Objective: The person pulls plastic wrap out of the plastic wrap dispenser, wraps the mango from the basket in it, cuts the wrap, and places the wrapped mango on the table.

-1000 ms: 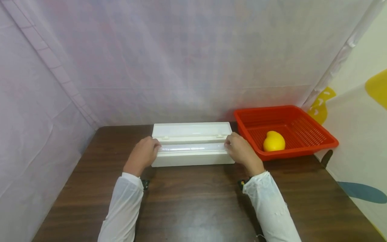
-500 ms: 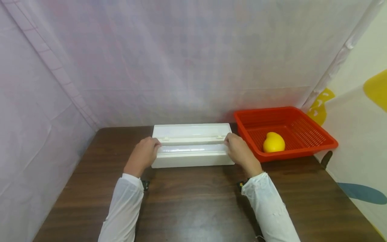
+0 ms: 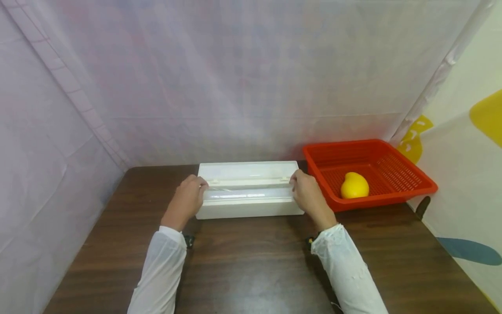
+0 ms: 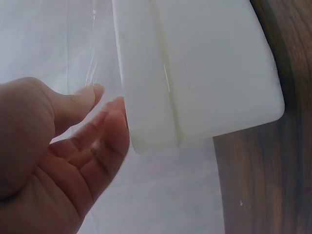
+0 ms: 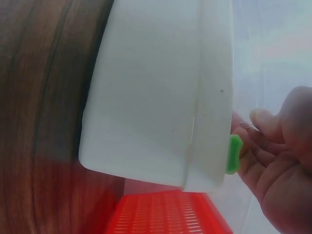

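Note:
A long white cling film dispenser (image 3: 251, 210) lies on the table with its lid (image 3: 249, 169) raised at the back. Clear cling film (image 3: 251, 194) stretches shiny across its top. At the left end, my left hand (image 3: 184, 200) pinches the film's edge; in the left wrist view, thin clear film (image 4: 91, 68) runs up from the thumb tip. My right hand (image 3: 311, 196) pinches the film edge at the other end. A green slider (image 5: 234, 154) pokes out beside its fingers in the right wrist view. Both hands stand just above the dispenser's ends.
A red plastic basket (image 3: 386, 195) stands right of the dispenser, close to my right hand. Inside it sits a yellow mango (image 3: 354, 186). The brown wooden table (image 3: 243, 270) meets a pale curtain (image 3: 251, 87) behind the dispenser.
Both hands have risen slightly, and the film's edge now shows lifted near my left hand. The dispenser and basket keep their places.

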A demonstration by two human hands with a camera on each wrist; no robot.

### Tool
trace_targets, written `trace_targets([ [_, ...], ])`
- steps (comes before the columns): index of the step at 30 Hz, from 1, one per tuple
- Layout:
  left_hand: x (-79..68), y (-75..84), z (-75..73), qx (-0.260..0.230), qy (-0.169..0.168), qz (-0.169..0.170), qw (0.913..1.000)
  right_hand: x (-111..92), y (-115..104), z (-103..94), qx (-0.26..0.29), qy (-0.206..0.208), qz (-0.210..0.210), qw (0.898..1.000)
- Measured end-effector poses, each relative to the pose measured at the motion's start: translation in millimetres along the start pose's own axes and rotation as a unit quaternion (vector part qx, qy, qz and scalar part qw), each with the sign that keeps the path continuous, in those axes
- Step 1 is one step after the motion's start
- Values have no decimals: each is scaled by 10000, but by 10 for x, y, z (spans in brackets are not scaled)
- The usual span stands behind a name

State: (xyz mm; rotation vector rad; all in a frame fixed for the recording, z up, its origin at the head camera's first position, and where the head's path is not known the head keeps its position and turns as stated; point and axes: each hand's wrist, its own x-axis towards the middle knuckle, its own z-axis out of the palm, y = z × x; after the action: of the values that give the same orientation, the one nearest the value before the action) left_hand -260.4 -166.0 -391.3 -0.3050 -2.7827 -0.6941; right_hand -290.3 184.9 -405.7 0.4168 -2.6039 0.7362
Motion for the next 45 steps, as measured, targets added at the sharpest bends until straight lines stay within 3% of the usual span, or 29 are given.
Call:
trace_targets([
  [8,22,-35,4,-440,274,121,9986,7,9,-40,355,102,-167,9992],
  [14,-17,-37,-27,-783,61,-203,9967,-4,-8,-103,439,-48,-314,9985],
  [19,-9,-47,-14,-620,-25,-178,9979,-1,7,-86,283,31,-451,9986],
  [26,12,-44,15,-408,492,129,9979,-7,-2,-71,-78,395,-509,9979],
  [33,11,-28,10,-443,607,-13,9972,-9,-13,-69,-423,578,-457,9964],
  [45,-11,14,-15,-530,842,-91,9950,-5,-1,-64,-341,1155,-843,9891],
])
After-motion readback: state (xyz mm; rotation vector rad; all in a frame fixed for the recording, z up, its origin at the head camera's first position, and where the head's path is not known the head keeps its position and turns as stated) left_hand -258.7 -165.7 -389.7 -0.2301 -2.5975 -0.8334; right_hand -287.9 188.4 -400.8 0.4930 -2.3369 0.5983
